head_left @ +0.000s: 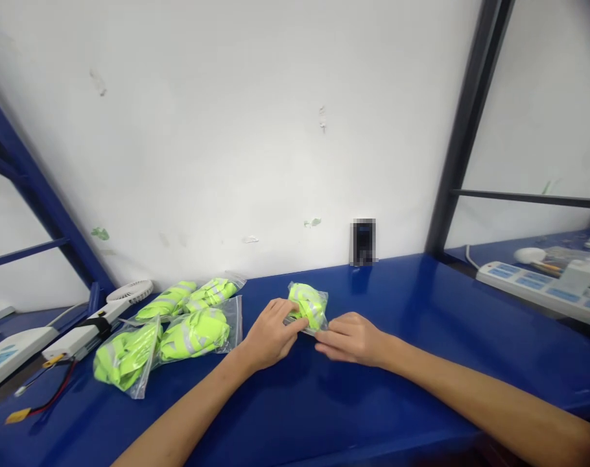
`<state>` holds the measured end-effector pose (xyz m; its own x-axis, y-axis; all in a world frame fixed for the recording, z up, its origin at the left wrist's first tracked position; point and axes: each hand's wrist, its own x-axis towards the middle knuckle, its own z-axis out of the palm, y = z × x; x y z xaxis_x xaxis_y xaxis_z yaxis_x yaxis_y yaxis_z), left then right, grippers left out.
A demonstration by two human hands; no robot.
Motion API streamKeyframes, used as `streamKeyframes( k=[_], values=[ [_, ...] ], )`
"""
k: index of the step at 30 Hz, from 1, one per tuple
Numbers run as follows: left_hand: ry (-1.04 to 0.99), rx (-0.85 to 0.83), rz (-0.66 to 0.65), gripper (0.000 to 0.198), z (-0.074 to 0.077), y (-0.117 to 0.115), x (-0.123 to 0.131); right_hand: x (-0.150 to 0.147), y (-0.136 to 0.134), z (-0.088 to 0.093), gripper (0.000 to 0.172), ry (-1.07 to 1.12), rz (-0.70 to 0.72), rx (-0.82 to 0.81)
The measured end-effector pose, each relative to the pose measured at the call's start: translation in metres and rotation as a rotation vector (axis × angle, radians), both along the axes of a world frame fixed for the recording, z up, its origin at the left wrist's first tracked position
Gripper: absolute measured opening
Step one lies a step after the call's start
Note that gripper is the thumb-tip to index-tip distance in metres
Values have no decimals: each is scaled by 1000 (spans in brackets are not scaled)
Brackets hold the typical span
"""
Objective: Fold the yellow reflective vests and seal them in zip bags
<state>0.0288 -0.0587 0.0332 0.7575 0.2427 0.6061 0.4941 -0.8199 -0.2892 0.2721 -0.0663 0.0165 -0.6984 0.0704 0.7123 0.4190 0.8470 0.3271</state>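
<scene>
Between my hands is a clear zip bag [310, 305] with a folded neon-yellow reflective vest inside, held just over the blue table. My left hand [274, 332] pinches the bag's near left edge between thumb and fingers. At the near right corner, my right hand [349, 338] grips the same edge with its fingers closed. To the left lie several similar bagged vests, among them one bag [192, 334] closest to my left forearm and another [127, 355] nearer the front.
The blue table [397, 389] meets a white wall. A white fan [129, 292] and cables with yellow connectors [17, 415] lie at the left. A dark blurred-out object [363, 242] leans on the wall. Power strips [542, 288] stand beyond the black frame post [470, 130].
</scene>
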Motion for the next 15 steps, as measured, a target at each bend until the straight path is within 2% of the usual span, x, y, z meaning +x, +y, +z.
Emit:
streamKeyframes(
  k=[2, 3, 5, 7, 11, 13, 15],
  values=[
    [-28, -73, 5, 24, -3, 2, -5, 2, 6, 5, 31, 47, 27, 55],
    [-52, -98, 16, 23, -6, 3, -7, 4, 11, 9, 32, 62, -23, 30],
    [-101, -144, 43, 23, -10, 5, -9, 10, 21, 17, 38, 70, -192, -116],
    [-150, -219, 46, 25, -14, 7, -8, 13, 29, 23, 41, 20, -254, -301],
    [-247, -366, 10, 24, -16, 6, -3, 3, 32, 30, 47, -50, -201, -533],
    [-250, -348, -1, 19, -15, 5, -3, -6, 32, 28, 53, -117, -177, -584],
    [-238, -261, 25, 14, -13, 2, -3, -14, 35, 23, 54, -141, -206, -632]
  ],
)
